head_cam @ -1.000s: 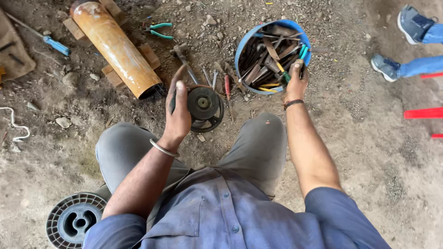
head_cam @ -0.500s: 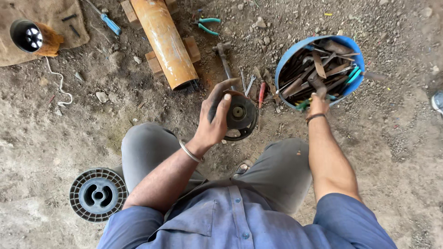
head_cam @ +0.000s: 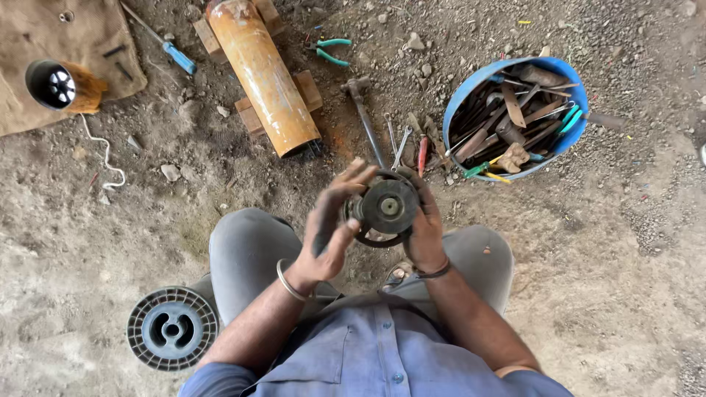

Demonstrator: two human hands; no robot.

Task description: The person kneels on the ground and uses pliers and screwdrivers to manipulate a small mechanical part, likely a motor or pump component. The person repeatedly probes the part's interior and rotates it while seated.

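I squat on the dirt ground (head_cam: 603, 279). Largest thing here is 1 rusty orange cylinder (head_cam: 263, 73), lying on wooden blocks toward the ground's far edge, its long axis slanting from far left to near right, open end pointing roughly at me. Next, 1 blue bucket (head_cam: 462, 99) full of worn hand tools sits far right of my hands. 1 brown cloth (head_cam: 44, 66) covers the far-left corner, with 1 short orange tube (head_cam: 62, 86) on it. 1 grey plastic spool (head_cam: 172, 328) lies flat by my left knee.

Between my knees, raised off the ground, I hold 1 dark round pulley-like part (head_cam: 387, 207), its flat face turned up toward me, its axis pointing at my head. My right hand (head_cam: 426, 231) is curled shut around its right rim. My left hand (head_cam: 331, 228) is half open, fingers spread, thumb and fingertips touching its left side. Both hands are equally near.

Smaller: 1 blue-handled screwdriver (head_cam: 179, 57), 1 pair of green-handled pliers (head_cam: 327, 51).
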